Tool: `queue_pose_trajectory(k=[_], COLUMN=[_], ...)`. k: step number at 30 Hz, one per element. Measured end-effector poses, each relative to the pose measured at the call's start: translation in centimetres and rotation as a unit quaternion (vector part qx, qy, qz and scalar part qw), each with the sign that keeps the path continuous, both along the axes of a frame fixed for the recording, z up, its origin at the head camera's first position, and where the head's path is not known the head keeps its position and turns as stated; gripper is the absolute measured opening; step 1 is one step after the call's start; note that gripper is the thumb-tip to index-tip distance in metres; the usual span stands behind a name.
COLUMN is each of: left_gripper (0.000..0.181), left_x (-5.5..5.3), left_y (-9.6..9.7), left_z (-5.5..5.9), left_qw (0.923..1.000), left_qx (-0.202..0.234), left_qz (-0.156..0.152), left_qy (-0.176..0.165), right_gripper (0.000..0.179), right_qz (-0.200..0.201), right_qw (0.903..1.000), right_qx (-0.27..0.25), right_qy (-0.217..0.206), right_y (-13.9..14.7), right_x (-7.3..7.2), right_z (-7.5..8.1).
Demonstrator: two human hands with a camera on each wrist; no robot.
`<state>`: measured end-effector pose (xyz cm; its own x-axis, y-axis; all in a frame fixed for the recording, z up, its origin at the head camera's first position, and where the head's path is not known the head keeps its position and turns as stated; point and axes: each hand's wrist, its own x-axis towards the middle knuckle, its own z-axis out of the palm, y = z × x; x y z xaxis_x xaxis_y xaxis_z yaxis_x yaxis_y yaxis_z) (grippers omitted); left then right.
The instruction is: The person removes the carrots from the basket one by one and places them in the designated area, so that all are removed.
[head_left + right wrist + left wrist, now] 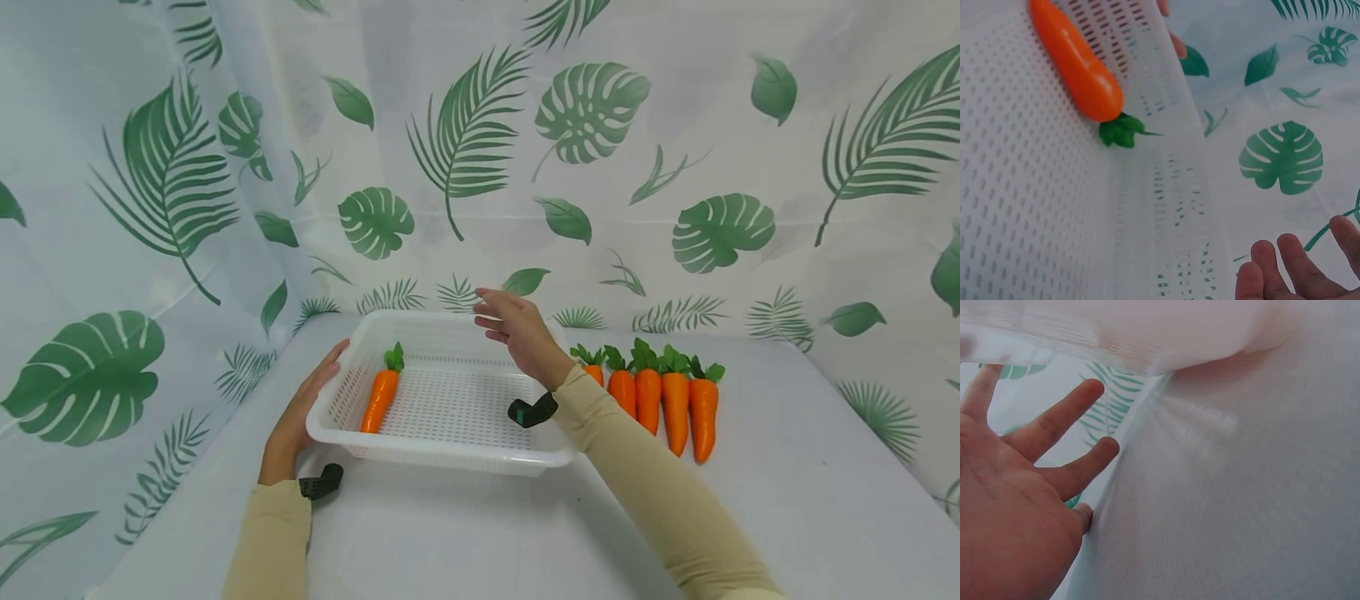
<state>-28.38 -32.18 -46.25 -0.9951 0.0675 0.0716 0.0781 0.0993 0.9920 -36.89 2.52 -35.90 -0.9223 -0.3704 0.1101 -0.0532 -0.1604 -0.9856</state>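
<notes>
A white perforated plastic basket [442, 451] holds one orange carrot [381, 400] with a green leafy top, lying along its left side. My left hand [303, 404] is at the basket's left wall, fingers extended towards the rim. Spread fingers of that hand [1019, 500] show in the left wrist view, beneath the pale basket. Above the back right part of the basket is my right hand [525, 333], its fingers loosely stretched and holding nothing. The right wrist view shows its fingertips [1304, 275] beyond the basket wall, apart from the carrot.
To the basket's right, several more carrots [675, 408] lie side by side on the white tabletop [465, 533], leaves pointing away; the right forearm partly covers the row. A leaf-print curtain [480, 225] hangs behind the table and at its sides. Each wrist carries a black device [322, 482].
</notes>
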Motion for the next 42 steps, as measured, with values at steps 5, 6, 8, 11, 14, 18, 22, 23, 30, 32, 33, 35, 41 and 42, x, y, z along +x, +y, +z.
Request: queue_pose_trajectory(k=[5, 6, 8, 11, 14, 18, 22, 23, 30, 32, 33, 35, 41, 42], left_gripper=[0.062, 0.062, 0.062, 0.063, 0.062, 0.061, 0.062, 0.062, 0.063, 0.063, 0.063, 0.063, 0.062, 0.062], left_x=[0.0, 0.0, 0.0, 0.0, 0.1, 0.2, 0.2, 0.1, -0.1, -0.1, -0.1, -0.1, -0.2, -0.2], left_y=[0.0, 0.1, 0.1, 0.1, 0.2, 0.1, -0.1, -0.1, -0.2, -0.2, -0.2, -0.2, -0.1, -0.1], left_z=[0.0, 0.0, 0.1, 0.2, 0.2, 0.2, 0.2, 0.3, 0.3, 0.3, 0.3, 0.2, 0.0, 0.0], left_qw=[1.0000, 1.0000, 1.0000, 1.0000, 0.9999, 0.9999, 1.0000, 1.0000, 1.0000, 1.0000, 1.0000, 1.0000, 0.9999, 0.9999], left_qx=[-0.006, -0.006, -0.005, -0.004, -0.008, -0.008, 0.002, 0.003, 0.003, 0.004, 0.005, 0.003, 0.013, 0.013], left_qz=[0.003, 0.004, 0.005, 0.008, 0.011, 0.012, 0.004, 0.003, -0.002, -0.002, -0.001, -0.001, -0.005, -0.006], left_qy=[0.000, 0.000, 0.000, -0.002, -0.003, -0.004, -0.005, -0.005, -0.001, 0.000, 0.000, 0.000, 0.004, 0.007], right_gripper=[0.051, 0.050, 0.050, 0.049, 0.049, 0.049, 0.048, 0.048, 0.047, 0.046, 0.046, 0.046, 0.048, 0.049], right_qz=[0.004, 0.004, 0.004, 0.003, 0.002, 0.004, 0.004, 0.002, 0.001, 0.001, 0.001, 0.003, 0.018, 0.021], right_qw=[1.0000, 1.0000, 0.9999, 0.9998, 0.9997, 0.9995, 0.9992, 0.9991, 0.9981, 0.9975, 0.9968, 0.9951, 0.9903, 0.9896], right_qx=[0.000, 0.000, 0.001, 0.003, 0.007, 0.015, 0.025, 0.030, 0.051, 0.063, 0.072, 0.091, 0.130, 0.135], right_qy=[-0.006, -0.007, -0.010, -0.018, -0.024, -0.029, -0.031, -0.031, -0.033, -0.034, -0.034, -0.037, -0.045, -0.045], right_y=[-1.3, -1.6, -2.1, -2.9, -3.6, -4.4, -5.0, -5.1, -6.0, -6.3, -6.5, -6.9, -8.1, -8.3], right_x=[0.1, 0.1, 0.1, 0.0, -0.1, -0.3, -0.4, -0.5, -0.5, -0.4, -0.3, -0.2, 0.0, 0.0], right_z=[-0.1, -0.1, -0.1, -0.2, -0.5, -0.8, -1.1, -1.1, -1.6, -1.6, -1.7, -1.7, -2.2, -2.3])
